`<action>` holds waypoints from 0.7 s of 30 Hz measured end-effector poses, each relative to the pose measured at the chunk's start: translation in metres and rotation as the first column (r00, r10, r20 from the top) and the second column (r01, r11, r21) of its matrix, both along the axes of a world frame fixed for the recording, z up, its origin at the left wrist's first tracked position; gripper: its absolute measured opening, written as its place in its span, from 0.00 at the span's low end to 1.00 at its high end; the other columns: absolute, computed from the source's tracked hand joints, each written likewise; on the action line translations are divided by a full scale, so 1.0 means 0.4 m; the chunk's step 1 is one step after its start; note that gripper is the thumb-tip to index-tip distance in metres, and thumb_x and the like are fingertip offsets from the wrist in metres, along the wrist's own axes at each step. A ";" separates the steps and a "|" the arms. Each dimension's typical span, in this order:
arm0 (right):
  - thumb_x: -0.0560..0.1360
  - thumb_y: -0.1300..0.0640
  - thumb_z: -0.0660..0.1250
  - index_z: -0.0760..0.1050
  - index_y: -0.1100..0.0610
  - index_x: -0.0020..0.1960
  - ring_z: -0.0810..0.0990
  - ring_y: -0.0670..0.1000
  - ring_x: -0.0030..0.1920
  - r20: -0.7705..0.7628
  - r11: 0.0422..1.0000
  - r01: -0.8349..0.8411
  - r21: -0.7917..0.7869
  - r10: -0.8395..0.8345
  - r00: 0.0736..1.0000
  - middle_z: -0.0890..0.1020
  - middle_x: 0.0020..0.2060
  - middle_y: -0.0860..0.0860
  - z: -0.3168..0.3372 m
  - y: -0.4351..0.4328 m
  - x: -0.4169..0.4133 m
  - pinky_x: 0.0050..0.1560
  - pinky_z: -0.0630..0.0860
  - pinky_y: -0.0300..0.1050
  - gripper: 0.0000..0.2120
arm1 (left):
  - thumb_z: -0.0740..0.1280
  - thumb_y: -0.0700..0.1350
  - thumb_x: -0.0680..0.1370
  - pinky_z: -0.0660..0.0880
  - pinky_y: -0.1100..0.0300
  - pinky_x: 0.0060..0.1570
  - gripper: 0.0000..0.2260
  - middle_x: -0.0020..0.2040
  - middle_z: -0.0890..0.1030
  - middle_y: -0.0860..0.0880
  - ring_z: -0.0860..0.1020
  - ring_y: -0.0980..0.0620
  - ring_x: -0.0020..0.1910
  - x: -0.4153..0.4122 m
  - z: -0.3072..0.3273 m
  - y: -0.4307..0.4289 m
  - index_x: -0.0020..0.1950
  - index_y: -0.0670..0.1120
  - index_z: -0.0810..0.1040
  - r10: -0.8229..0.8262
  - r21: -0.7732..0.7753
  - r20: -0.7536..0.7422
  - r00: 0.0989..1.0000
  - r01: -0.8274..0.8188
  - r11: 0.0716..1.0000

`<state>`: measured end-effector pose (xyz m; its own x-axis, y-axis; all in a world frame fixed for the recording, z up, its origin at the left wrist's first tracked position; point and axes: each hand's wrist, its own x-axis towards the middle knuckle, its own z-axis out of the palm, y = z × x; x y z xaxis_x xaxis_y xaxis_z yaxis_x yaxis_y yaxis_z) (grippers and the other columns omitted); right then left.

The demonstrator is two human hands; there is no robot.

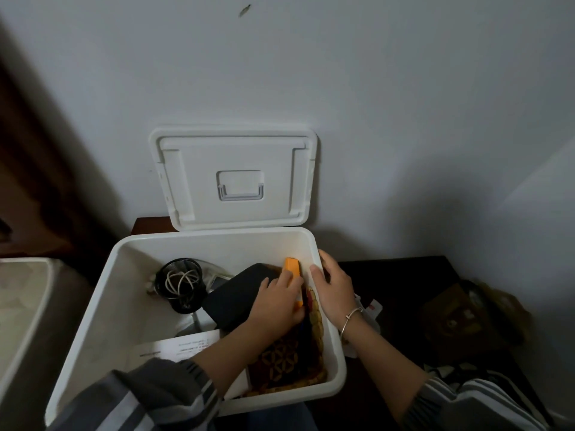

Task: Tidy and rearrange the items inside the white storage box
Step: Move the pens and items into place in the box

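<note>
White storage box (102,309) on dark table (404,275)

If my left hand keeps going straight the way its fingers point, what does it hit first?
Your left hand already rests on the orange item. Straight on past it, the white storage box's far wall probably comes next, though depth is hard to judge.

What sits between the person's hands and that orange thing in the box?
Nothing visible. The left hand already lies on the orange item inside the white storage box, and the right hand rests over the box's right rim beside it. The lid stands open.
</note>
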<state>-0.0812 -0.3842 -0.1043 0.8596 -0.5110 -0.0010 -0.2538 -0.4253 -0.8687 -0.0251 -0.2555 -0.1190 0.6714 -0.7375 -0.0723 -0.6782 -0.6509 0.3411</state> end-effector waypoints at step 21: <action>0.79 0.50 0.60 0.69 0.46 0.68 0.79 0.38 0.50 0.028 1.000 0.011 0.022 -0.012 1.000 0.79 0.50 0.38 -0.019 -0.012 0.006 0.50 0.78 0.37 0.18 | 0.65 0.49 0.79 0.43 0.41 0.73 0.09 0.51 0.82 0.51 0.72 0.47 0.62 -0.056 -0.016 -0.031 0.53 0.47 0.83 -0.176 0.407 0.270 0.947 0.053 0.912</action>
<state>-0.0787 -0.3889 -0.1120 0.8533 -0.5212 0.0116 -0.2343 -0.4033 -0.8846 -0.0475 -0.2681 -0.1256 0.6193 -0.7639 -0.1815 -0.7851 -0.6009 -0.1501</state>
